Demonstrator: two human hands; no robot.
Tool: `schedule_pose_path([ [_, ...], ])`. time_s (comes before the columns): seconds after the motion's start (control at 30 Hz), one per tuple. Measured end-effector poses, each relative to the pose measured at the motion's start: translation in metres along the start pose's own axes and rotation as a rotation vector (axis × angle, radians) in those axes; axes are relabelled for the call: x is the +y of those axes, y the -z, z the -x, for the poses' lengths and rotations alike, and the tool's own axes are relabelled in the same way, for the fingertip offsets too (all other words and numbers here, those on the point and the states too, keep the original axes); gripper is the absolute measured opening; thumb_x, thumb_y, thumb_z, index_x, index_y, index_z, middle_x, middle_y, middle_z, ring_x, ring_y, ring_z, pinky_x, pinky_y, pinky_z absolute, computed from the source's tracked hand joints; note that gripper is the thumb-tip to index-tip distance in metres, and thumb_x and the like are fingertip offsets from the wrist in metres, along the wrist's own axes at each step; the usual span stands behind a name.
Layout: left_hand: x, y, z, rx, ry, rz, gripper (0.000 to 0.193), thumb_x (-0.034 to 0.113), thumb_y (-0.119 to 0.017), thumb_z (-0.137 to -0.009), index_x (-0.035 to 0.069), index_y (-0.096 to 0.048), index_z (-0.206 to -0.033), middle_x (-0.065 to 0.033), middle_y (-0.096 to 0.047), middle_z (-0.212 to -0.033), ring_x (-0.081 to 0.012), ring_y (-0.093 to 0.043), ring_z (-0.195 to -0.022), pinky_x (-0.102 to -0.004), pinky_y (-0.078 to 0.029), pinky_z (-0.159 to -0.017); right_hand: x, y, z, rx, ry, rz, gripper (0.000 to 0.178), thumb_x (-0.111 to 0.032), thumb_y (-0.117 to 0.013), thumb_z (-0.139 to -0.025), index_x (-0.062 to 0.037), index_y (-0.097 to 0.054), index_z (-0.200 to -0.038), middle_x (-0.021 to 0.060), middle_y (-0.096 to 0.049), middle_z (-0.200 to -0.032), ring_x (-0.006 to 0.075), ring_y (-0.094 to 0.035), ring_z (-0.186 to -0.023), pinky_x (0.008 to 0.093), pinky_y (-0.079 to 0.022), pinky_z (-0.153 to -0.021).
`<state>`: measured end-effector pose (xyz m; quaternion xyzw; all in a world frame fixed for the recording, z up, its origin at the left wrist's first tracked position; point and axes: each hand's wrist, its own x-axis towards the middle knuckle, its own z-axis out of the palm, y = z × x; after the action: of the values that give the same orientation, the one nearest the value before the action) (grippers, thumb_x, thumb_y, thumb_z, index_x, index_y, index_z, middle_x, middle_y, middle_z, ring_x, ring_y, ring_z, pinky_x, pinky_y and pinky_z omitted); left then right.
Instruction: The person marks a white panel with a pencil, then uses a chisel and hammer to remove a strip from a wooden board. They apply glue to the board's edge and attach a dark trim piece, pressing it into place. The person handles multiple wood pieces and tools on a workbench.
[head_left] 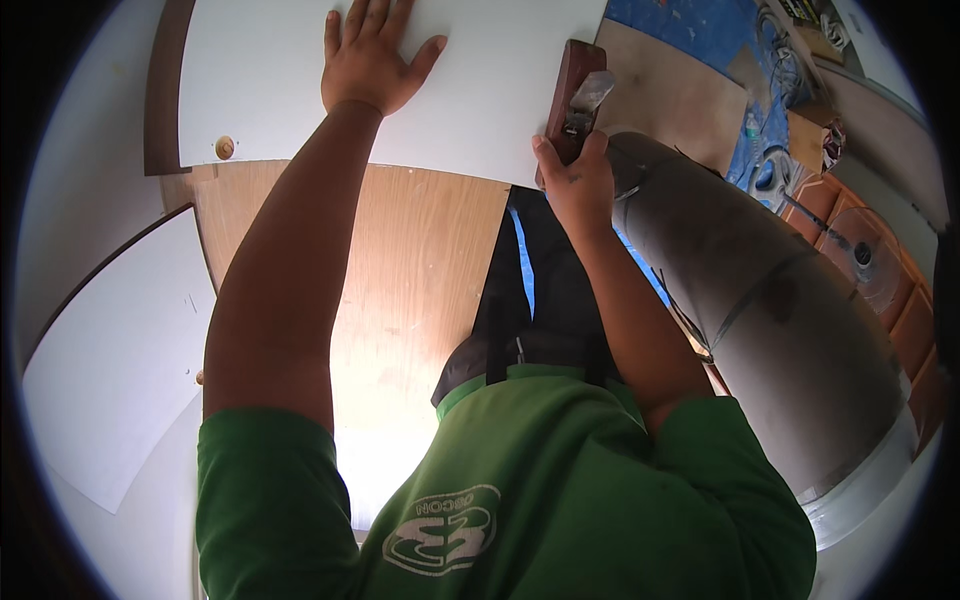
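Observation:
My left hand (370, 55) lies flat with fingers spread on a white panel (480, 100) that has a round wooden knob (225, 148) near its near left corner. At the panel's right edge my right hand (582, 180) grips the near end of a hand plane (570, 85). The plane has a long reddish-brown body, with a metal blade (593, 92) rising at a slant from its middle. It runs along the edge, pointing away from me. Its underside is hidden.
A wood-grained surface (410, 250) lies below the panel. Another white panel (120, 350) stands at left. On the right lies a big grey roll (760, 290) tied with cord. Beyond it are a brown board (680, 95), blue sheeting (665, 25), cables and an orange-brown drawer unit (905, 310).

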<state>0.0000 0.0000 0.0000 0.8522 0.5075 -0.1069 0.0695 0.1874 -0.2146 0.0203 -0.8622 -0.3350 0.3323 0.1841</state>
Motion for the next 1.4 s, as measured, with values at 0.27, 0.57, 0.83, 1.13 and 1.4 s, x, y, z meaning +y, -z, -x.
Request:
schedule_pose_path([
  [0.27,0.003,0.001,0.000,0.022,-0.007,0.015,0.082,0.061,-0.039,-0.106,0.015,-0.017,-0.170,-0.0065,-0.009,-0.179,-0.0233,-0.002,-0.165,-0.0448,-0.001,-0.135,0.044,0.017,0.125,-0.312,-0.125,-0.235,0.047,-0.024,-0.078,-0.096,0.0058,-0.047,-0.114,0.0139,-0.069,-0.087,0.0186,-0.071,-0.074,0.0292,-0.056,-0.067],
  [0.57,-0.007,-0.023,0.000,0.276,-0.025,-0.002,0.078,0.071,-0.044,-0.102,0.028,-0.033,-0.166,-0.0002,-0.028,-0.174,-0.0203,-0.021,-0.161,-0.0468,-0.012,-0.134,0.040,0.066,0.012,-0.243,-0.273,-0.895,0.043,-0.025,-0.076,-0.091,-0.0001,-0.058,-0.121,0.0079,-0.065,-0.100,0.0185,-0.072,-0.080,0.0319,-0.061,-0.073],
  [0.83,-0.005,-0.019,-0.001,0.240,-0.014,0.010,0.076,0.069,-0.043,-0.102,0.030,-0.033,-0.166,0.0005,-0.028,-0.174,-0.0190,-0.019,-0.162,-0.0464,-0.009,-0.134,-0.011,0.054,-0.177,0.331,0.150,-0.111,0.052,-0.042,-0.082,-0.082,0.0041,-0.069,-0.103,0.0164,-0.074,-0.096,0.0262,-0.073,-0.086,0.0375,-0.056,-0.078],
  [1.13,-0.006,-0.020,-0.001,0.230,-0.012,0.030,0.076,0.070,-0.042,-0.102,0.032,-0.031,-0.167,0.0015,-0.026,-0.175,-0.0178,-0.017,-0.163,-0.0458,-0.007,-0.134,-0.049,0.056,-0.247,0.293,0.171,0.041,0.063,-0.055,-0.079,-0.082,0.0051,-0.070,-0.096,0.0193,-0.075,-0.090,0.0331,-0.075,-0.082,0.0430,-0.059,-0.077],
  [1.4,-0.008,-0.024,-0.002,0.272,-0.034,0.034,0.078,0.070,-0.044,-0.101,0.028,-0.032,-0.166,-0.0002,-0.028,-0.174,-0.0208,-0.020,-0.162,-0.0473,-0.011,-0.134,-0.070,0.065,-0.260,0.341,0.184,0.128,0.049,-0.047,-0.072,-0.094,0.0015,-0.075,-0.101,0.0253,-0.076,-0.090,0.0443,-0.075,-0.090,0.0517,-0.058,-0.081],
])
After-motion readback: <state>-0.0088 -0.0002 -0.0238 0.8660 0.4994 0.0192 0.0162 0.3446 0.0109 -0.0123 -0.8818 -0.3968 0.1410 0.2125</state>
